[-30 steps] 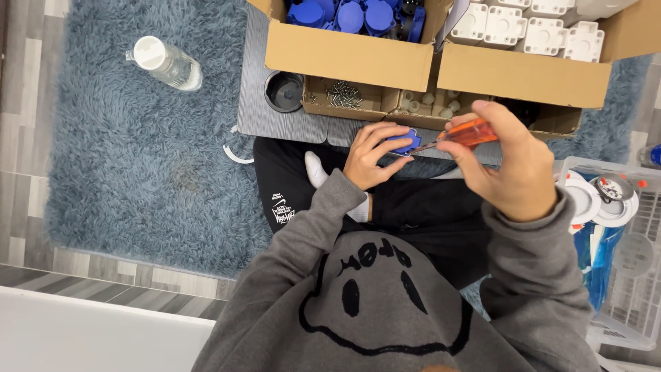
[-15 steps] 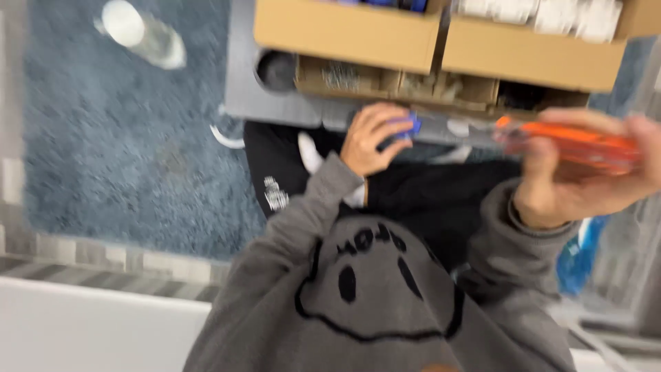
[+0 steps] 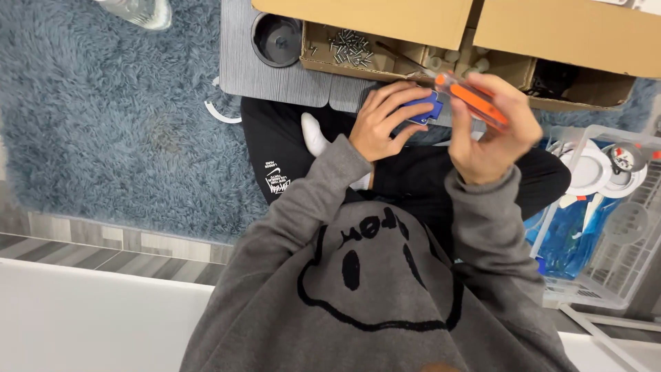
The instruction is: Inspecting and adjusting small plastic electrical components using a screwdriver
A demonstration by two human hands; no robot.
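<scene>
Two closed brown cardboard boxes stand side by side along the top edge: the left cardboard box (image 3: 372,17) and the right cardboard box (image 3: 571,31), touching at a seam. Just below them lies a shallow open cardboard tray (image 3: 413,58), split into compartments; the left compartment holds small silver screws (image 3: 348,48), the middle one pale round pieces. At the right edge a clear plastic bin (image 3: 606,213) holds blue-and-white packets. A small white printed label (image 3: 275,180) sits on the black trouser leg.
</scene>
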